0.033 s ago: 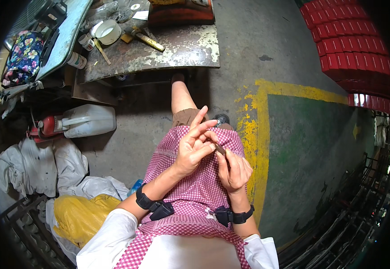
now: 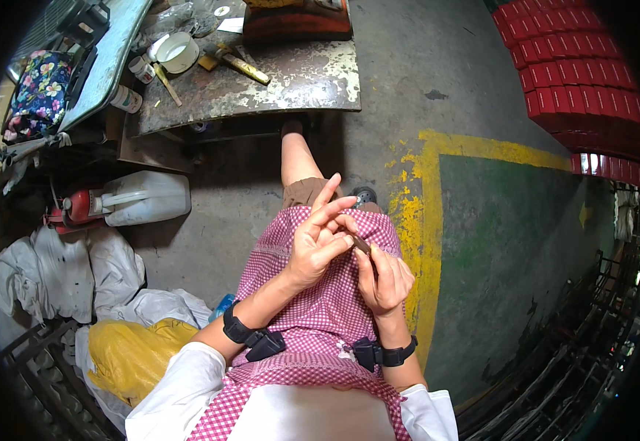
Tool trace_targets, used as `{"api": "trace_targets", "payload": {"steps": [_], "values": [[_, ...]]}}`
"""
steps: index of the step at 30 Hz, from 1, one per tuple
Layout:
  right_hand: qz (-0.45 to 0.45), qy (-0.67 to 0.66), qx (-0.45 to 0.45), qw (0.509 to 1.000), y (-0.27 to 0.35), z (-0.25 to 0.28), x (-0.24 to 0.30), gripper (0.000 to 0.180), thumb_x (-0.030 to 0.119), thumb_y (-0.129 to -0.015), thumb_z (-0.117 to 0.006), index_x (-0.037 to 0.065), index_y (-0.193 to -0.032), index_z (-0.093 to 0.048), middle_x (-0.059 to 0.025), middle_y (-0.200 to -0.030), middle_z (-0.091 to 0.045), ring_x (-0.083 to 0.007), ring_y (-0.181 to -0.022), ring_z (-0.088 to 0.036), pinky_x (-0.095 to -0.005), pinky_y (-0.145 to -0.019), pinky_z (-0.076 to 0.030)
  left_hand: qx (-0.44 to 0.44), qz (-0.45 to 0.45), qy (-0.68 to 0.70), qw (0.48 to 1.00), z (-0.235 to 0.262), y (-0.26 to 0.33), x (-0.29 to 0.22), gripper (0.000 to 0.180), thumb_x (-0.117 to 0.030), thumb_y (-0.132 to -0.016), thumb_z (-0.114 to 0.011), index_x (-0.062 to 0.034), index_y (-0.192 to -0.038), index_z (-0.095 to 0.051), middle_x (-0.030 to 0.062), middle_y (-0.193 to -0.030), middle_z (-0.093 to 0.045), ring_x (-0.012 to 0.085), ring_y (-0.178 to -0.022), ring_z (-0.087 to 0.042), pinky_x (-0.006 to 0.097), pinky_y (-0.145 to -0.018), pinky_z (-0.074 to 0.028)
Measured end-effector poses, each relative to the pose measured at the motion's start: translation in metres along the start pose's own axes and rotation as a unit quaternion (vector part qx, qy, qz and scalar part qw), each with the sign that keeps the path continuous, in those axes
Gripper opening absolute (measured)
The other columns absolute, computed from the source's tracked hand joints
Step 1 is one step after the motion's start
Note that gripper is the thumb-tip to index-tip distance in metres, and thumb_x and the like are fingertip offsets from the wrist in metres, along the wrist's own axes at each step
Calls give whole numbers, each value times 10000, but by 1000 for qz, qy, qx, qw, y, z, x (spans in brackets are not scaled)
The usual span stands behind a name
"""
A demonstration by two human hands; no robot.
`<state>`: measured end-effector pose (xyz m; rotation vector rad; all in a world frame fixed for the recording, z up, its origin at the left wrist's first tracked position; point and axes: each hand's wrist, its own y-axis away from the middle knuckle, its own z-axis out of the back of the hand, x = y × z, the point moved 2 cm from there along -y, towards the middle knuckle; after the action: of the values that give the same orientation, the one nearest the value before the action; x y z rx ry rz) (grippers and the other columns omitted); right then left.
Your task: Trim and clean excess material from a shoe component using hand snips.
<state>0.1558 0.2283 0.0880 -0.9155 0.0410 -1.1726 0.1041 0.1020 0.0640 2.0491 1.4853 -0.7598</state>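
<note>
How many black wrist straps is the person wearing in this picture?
2. One black wrist strap sits on the left forearm, below the left hand. The other black wrist strap sits on the right forearm, below the right hand. None seems hidden.

Two hands meet over a pink checked apron (image 2: 312, 309); the left hand (image 2: 318, 242) has its fingers spread wide; the right hand (image 2: 384, 278) pinches a small dark piece (image 2: 362, 243) that the left fingers touch; a black band sits on each wrist; a rusty table (image 2: 290, 73) stands ahead; a white jug (image 2: 147, 197) lies on the floor.
</note>
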Motion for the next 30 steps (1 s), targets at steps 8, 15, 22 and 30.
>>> {"api": "trace_targets", "payload": {"steps": [8, 15, 22, 30], "values": [[-1, -9, -3, 1000, -1, -1, -1, 233, -7, -729, -690, -52, -924, -571, -133, -672, -601, -223, -531, -588, -285, -476, -452, 4, -3, -14, 1000, 1, 0, 1, 493, 138, -742, -515, 69, -1225, -446, 79, -1473, -117, 113, -919, -512, 200, -770, -462], [-8, -16, -4, 1000, 0, -1, -2, 229, -13, -730, -686, -54, -926, -573, -131, -671, -602, -225, -539, -595, -284, -486, -462, 4, -4, -15, 1000, 0, 0, 1, 486, 139, -748, -519, 67, -1224, -448, 81, -1472, -112, 110, -930, -511, 205, -779, -464], [-31, -25, -10, 999, 1, 1, -3, 213, 17, -721, -708, -54, -885, -593, -132, -711, -627, -217, -573, -616, -284, -496, -472, 8, -7, -25, 1000, 1, 0, 1, 485, 133, -754, -520, 67, -1229, -444, 71, -1473, -112, 113, -942, -511, 209, -790, -466], [-306, -124, -137, 934, 19, 7, -18, 187, 67, -768, -693, -52, -896, -623, -125, -754, -649, -145, -636, -610, -237, -566, -474, 6, 45, 133, 990, 6, -2, -7, 621, 133, -647, -494, 34, -1258, -437, 52, -1481, -131, 100, -817, -479, 223, -699, -427]]}}
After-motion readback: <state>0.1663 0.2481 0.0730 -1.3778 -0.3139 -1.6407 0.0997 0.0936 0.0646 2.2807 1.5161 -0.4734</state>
